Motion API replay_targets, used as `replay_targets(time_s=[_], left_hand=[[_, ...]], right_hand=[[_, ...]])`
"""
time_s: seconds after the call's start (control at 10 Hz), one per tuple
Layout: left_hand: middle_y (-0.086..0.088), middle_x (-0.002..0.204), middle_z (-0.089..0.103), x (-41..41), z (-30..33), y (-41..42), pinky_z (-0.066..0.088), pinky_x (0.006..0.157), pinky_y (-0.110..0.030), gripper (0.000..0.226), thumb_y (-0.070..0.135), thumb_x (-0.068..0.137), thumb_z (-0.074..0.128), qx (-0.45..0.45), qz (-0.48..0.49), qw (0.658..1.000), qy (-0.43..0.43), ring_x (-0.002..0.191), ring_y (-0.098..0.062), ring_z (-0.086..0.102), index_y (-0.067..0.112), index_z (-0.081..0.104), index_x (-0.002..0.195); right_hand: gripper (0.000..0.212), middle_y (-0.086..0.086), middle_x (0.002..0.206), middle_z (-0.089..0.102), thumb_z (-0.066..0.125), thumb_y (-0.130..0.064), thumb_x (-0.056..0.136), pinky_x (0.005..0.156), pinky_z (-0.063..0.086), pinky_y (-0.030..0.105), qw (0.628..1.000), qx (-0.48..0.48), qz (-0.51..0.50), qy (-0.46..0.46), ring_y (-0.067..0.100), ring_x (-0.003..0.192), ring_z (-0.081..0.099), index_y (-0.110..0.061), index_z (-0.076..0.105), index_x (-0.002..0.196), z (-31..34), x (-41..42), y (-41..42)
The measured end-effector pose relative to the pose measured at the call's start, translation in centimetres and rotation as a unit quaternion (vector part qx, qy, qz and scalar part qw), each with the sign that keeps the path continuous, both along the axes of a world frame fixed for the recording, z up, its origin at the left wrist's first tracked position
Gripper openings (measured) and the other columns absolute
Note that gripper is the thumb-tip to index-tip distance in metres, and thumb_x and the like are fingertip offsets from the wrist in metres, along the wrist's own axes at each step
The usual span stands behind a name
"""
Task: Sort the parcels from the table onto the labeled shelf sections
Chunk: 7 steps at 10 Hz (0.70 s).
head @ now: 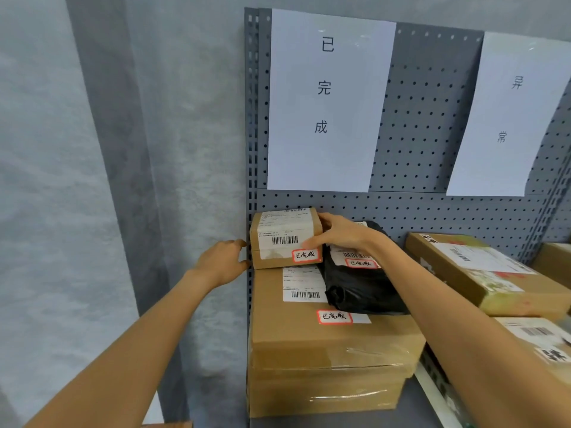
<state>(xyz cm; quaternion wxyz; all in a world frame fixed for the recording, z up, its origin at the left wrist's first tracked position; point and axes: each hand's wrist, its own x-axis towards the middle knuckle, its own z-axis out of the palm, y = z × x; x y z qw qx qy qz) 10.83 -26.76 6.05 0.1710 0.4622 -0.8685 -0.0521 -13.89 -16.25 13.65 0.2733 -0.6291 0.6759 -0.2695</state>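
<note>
The right hand [338,234] grips the small box [285,237] by its right side, atop a big carton [327,347] on the shelf (left section). The left hand [224,262], fingers loosely spread and holding nothing, touches the shelf post [251,134] beside it.

Right hand [340,234] and forearm hide much of the black bag [358,285].

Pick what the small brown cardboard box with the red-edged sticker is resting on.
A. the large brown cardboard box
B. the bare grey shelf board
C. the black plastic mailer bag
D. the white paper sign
A: the small brown cardboard box, held at its right end by the right hand, sits on top of the large brown cardboard box, beside the black plastic mailer bag.
</note>
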Motion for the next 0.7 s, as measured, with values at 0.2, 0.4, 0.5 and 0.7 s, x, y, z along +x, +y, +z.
replay_targets(time_s=[0.2,0.4,0.5,0.7], left_hand=[[-0.007,0.137,0.054,0.1,-0.8,0.3,0.05,0.094,-0.042,0.055,0.041,0.093,0.055,0.017,0.003,1.0,-0.001,0.122,-0.025,0.053,0.015,0.044,0.14],[-0.007,0.137,0.054,0.1,-0.4,1.1,0.049,0.094,-0.04,0.054,0.038,0.093,0.056,0.013,0.005,1.0,0.009,0.122,-0.024,0.053,0.014,0.045,0.139],[-0.008,0.127,0.06,-0.3,0.3,1.4,0.053,0.086,-0.041,0.044,0.032,0.092,0.057,0.002,-0.004,1.0,0.017,0.11,-0.024,0.058,0.012,0.053,0.13],[-0.007,0.131,0.058,-0.7,1.2,2.1,0.052,0.088,-0.037,0.043,0.024,0.092,0.055,0.016,0.011,1.0,-0.01,0.114,-0.025,0.057,0.014,0.05,0.134]], right_hand=[[0.056,-0.005,0.115,0.066,0.076,-0.033,0.08,0.089,0.051,0.03,0.997,0.056,0.0,0.051,0.012,0.096,0.064,-0.019,0.053,0.129,0.0,0.5,-0.4],[0.058,-0.001,0.122,0.066,0.077,-0.032,0.08,0.098,0.049,0.036,0.998,0.049,0.001,0.042,0.018,0.105,0.063,-0.018,0.053,0.13,-0.1,0.7,-0.2],[0.056,-0.002,0.119,0.067,0.078,-0.031,0.079,0.082,0.05,0.026,0.999,0.029,0.001,0.027,0.011,0.096,0.064,-0.022,0.052,0.127,-0.1,0.5,0.0],[0.093,0.004,0.15,0.041,0.08,-0.031,0.077,0.107,0.038,0.037,0.998,-0.034,-0.026,0.051,0.026,0.132,0.045,-0.013,0.026,0.151,0.1,0.9,1.4]])
